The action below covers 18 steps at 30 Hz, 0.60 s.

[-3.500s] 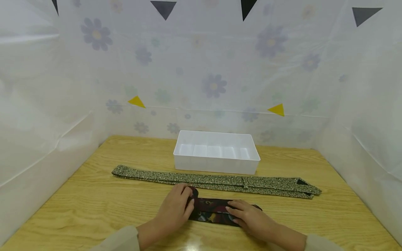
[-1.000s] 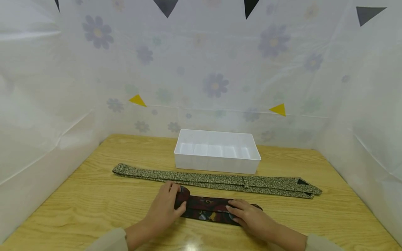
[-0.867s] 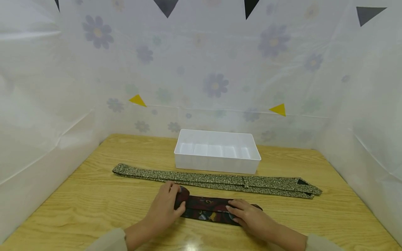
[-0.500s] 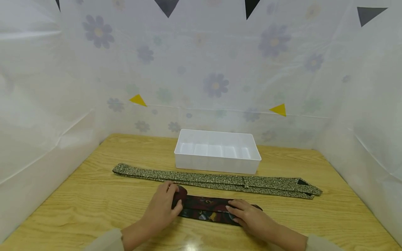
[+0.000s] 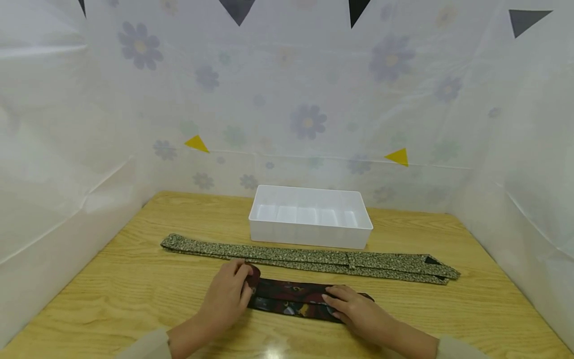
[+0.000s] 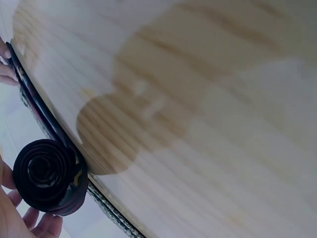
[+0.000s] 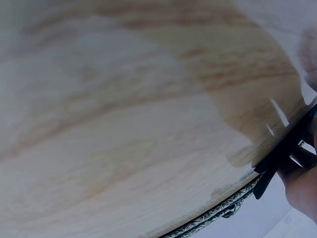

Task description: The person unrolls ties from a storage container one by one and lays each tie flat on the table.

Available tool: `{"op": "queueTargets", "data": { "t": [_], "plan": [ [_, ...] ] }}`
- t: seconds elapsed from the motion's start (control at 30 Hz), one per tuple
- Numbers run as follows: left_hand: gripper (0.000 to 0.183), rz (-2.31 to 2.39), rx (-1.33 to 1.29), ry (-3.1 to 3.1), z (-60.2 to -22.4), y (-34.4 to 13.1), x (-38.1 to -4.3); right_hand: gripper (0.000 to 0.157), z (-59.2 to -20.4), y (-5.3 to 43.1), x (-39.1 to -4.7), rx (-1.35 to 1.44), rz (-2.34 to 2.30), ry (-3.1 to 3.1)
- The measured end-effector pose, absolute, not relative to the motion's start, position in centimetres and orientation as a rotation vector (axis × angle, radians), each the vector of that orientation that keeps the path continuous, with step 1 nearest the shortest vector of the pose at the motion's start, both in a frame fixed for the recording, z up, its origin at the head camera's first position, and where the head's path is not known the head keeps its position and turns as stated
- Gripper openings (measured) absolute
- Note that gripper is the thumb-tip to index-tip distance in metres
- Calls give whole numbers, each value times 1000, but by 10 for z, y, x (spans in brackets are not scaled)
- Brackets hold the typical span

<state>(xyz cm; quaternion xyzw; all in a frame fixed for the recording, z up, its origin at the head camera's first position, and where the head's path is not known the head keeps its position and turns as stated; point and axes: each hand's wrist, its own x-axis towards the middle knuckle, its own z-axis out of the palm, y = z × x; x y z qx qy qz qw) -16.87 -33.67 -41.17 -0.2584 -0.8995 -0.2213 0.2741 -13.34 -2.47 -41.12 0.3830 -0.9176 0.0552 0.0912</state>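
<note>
A dark necktie with a maroon and multicolour pattern lies across the front of the table, doubled lengthwise. Its left part is wound into a coil, seen end-on in the left wrist view as a tight dark roll. My left hand grips that roll, fingers curved over its far side and thumb on the near side. Flat on the tie's right part rests my right hand, its fingers extended over the fabric. In the right wrist view the tie's dark end pokes out beside the hand.
Behind the dark tie a green speckled necktie lies folded lengthwise across the wooden table. Farther back stands a white open box with low walls. White plastic sheeting encloses the back and sides.
My left hand has shifted left along with the roll, and a longer flat stretch of the dark tie shows between my hands. The right hand stays in place.
</note>
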Motion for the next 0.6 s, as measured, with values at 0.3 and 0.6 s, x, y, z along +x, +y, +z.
{"op": "queueTargets", "data": {
  "t": [0.3,0.6],
  "plan": [
    [13,-601,-694,-2402,-413,-345,-174,34,-413,-24,-133,1142,135,-2713],
    [38,-568,-626,-2434,-418,-352,-178,35,-414,-24,-133,1142,137,-2716]
  ]
}}
